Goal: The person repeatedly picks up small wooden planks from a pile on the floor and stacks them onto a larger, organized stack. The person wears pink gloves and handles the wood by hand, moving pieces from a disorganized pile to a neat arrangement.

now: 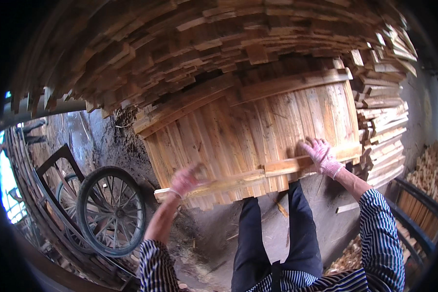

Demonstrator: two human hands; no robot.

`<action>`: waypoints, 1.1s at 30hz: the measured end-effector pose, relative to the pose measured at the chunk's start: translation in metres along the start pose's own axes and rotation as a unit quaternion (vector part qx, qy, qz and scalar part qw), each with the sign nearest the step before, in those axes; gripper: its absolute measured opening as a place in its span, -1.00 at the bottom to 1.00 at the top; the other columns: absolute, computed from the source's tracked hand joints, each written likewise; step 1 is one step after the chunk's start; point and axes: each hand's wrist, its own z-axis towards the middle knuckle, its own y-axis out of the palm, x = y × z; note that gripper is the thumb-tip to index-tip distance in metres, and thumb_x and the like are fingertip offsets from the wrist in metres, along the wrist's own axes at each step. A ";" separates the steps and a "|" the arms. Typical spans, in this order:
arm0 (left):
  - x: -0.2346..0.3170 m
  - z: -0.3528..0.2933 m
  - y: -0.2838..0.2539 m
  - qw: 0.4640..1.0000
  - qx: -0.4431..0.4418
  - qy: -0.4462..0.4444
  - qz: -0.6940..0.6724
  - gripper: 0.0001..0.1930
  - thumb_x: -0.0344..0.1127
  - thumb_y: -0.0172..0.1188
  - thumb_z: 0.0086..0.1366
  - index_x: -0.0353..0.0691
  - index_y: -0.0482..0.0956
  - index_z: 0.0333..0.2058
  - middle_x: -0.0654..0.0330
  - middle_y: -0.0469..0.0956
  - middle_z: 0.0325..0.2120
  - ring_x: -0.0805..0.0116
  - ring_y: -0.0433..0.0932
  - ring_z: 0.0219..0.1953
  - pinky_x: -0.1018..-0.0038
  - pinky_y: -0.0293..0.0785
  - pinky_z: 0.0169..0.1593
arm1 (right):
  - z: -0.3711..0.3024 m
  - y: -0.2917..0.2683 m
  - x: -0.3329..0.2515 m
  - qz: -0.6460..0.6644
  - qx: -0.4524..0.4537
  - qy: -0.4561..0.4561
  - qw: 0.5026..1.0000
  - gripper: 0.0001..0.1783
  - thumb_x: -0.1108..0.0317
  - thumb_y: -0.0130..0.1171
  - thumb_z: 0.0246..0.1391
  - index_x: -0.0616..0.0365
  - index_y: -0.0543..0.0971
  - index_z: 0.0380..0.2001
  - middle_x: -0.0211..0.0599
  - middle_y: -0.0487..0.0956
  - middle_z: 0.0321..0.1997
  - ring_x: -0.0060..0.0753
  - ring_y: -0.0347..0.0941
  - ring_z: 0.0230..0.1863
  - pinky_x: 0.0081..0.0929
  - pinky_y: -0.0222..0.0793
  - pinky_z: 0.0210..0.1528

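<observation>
In front of my legs a stack of narrow wooden slats lies side by side like a panel. Along its near edge runs a wooden batten, and a shorter board continues that line to the right. Two more boards cross the far side, the right one reaching the far right corner. My right hand, in a pale pinkish glove, rests over the near board, fingers stretched out onto the slats. My left hand, gloved alike, is over the batten's left end; motion smears its fingers, so their grip is unclear.
A tall pile of wooden pieces rises along the far side. More stacked boards stand at the right. A spoked wheel of a cart is to the left. A loose wood strip and scraps lie on the floor; dark metal rails are at lower right.
</observation>
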 end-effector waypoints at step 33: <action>-0.248 0.096 -0.231 0.678 0.463 0.071 0.567 -0.32 -0.10 0.16 0.27 -0.15 0.28 0.34 0.12 0.48 0.14 0.12 0.50 0.12 0.20 0.56 0.05 | 0.230 -0.121 0.043 -0.080 0.153 0.032 0.984 -0.24 0.05 0.04 0.18 -0.31 0.16 0.45 -0.03 0.17 0.49 0.11 0.06 0.48 0.41 -0.24 0.46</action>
